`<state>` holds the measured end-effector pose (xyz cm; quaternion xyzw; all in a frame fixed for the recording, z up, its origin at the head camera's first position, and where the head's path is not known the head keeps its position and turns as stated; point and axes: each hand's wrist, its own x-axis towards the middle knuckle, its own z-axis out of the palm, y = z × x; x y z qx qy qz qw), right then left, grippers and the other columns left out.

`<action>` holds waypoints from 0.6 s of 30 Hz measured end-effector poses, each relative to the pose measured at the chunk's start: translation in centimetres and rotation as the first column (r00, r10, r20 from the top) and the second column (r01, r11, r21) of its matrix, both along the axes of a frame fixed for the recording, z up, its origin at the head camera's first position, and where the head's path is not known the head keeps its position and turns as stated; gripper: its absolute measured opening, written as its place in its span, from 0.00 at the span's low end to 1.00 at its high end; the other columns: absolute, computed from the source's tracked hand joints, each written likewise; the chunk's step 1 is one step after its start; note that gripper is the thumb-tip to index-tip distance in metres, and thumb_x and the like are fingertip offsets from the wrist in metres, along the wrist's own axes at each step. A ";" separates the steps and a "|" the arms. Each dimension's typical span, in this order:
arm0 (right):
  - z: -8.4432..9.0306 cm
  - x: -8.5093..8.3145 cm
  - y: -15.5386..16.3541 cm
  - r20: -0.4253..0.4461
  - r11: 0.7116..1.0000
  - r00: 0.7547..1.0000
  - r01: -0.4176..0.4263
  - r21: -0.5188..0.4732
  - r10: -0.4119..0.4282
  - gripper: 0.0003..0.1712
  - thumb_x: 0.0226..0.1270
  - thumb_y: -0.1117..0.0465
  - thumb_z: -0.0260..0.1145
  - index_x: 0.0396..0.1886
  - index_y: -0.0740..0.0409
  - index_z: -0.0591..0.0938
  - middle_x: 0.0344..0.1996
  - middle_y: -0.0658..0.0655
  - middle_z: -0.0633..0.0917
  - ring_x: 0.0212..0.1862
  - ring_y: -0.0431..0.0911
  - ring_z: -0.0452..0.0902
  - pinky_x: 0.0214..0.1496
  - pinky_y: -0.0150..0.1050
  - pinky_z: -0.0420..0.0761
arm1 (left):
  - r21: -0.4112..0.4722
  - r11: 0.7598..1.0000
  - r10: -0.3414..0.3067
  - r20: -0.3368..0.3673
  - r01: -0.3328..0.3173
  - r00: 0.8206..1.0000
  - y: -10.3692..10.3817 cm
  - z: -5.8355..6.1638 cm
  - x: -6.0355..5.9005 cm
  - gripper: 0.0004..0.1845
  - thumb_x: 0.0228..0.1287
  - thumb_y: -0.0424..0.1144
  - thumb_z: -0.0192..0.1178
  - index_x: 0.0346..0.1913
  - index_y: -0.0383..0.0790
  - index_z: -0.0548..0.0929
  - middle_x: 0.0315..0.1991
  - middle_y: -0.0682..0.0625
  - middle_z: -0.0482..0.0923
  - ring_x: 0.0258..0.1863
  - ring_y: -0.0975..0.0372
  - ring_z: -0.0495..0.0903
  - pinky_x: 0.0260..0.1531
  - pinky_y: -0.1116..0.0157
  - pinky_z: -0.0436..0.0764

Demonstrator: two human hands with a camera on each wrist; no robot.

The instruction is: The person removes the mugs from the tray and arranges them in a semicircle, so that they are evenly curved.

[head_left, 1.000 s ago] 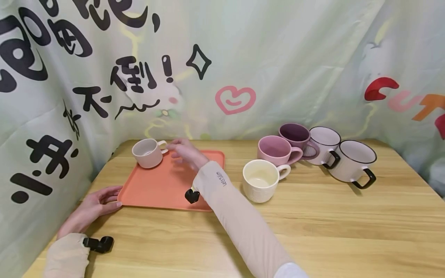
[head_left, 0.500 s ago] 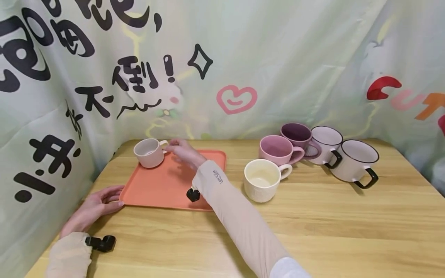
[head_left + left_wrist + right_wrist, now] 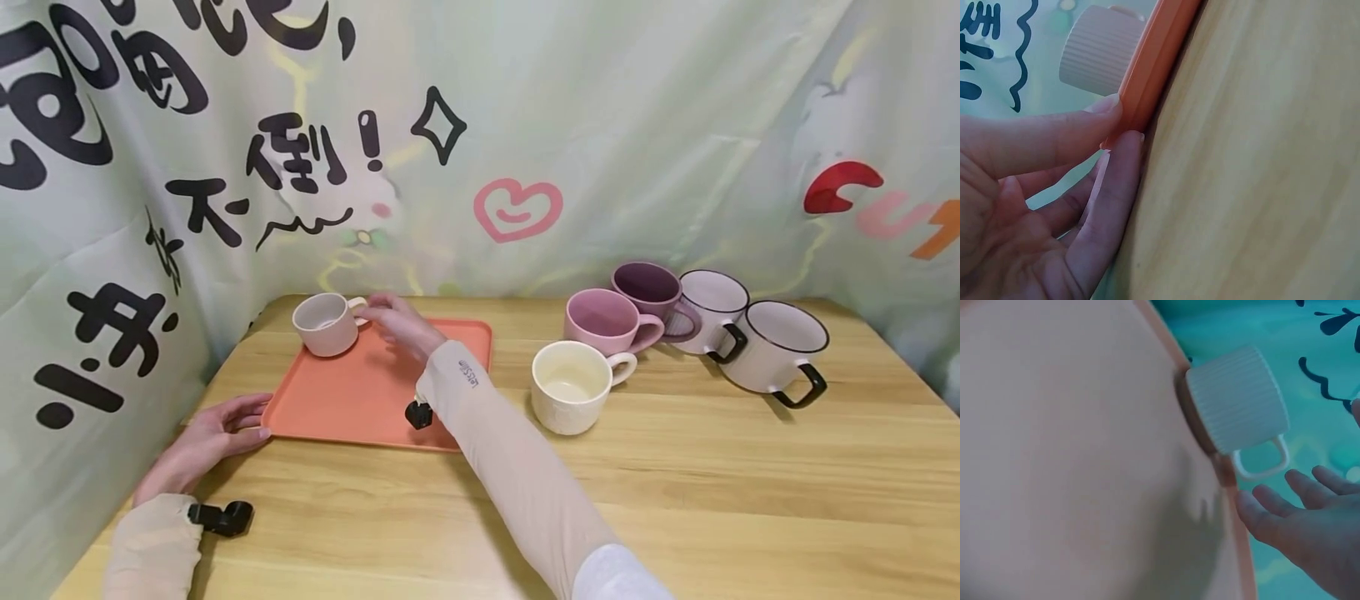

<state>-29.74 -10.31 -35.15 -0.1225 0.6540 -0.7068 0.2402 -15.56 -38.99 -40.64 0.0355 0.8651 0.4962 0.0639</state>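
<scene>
A pale ribbed cup [image 3: 327, 326] stands upright at the far left corner of an orange tray [image 3: 352, 408], its handle to the right. My left hand [image 3: 206, 442] pinches the tray's near left corner; the thumb [image 3: 1079, 128] is on the rim and a finger lies along its edge, against the table. Over the tray's far side is my right hand [image 3: 401, 323], fingertips close by the cup's handle. In the right wrist view the fingers [image 3: 1266, 522] are loosely extended and a small gap shows between them and the handle [image 3: 1263, 472].
Right of the tray stand a cream mug [image 3: 570, 400], a pink mug [image 3: 603, 321], a dark purple mug [image 3: 647, 283] and two white mugs with black handles, the nearer white mug [image 3: 768, 354] at the right end. A printed curtain [image 3: 637, 150] hangs behind the wooden table [image 3: 675, 500].
My right hand's fingertips have come slightly nearer the cup's handle. The left hand stays at the tray corner, and the head view has shifted a little.
</scene>
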 end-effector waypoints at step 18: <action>-1.1 -1.2 -0.5 -0.024 0.999 0.998 -0.051 0.009 0.051 0.38 0.75 0.60 0.62 0.80 0.56 0.59 0.78 0.54 0.61 0.76 0.56 0.57 0.72 0.58 0.64 | -0.008 1.000 0.013 0.011 -0.013 1.000 0.2 0.0 0.1 0.35 0.68 0.31 0.66 0.71 0.19 0.62 0.64 0.24 0.70 0.46 0.76 0.78 0.44 0.73 0.80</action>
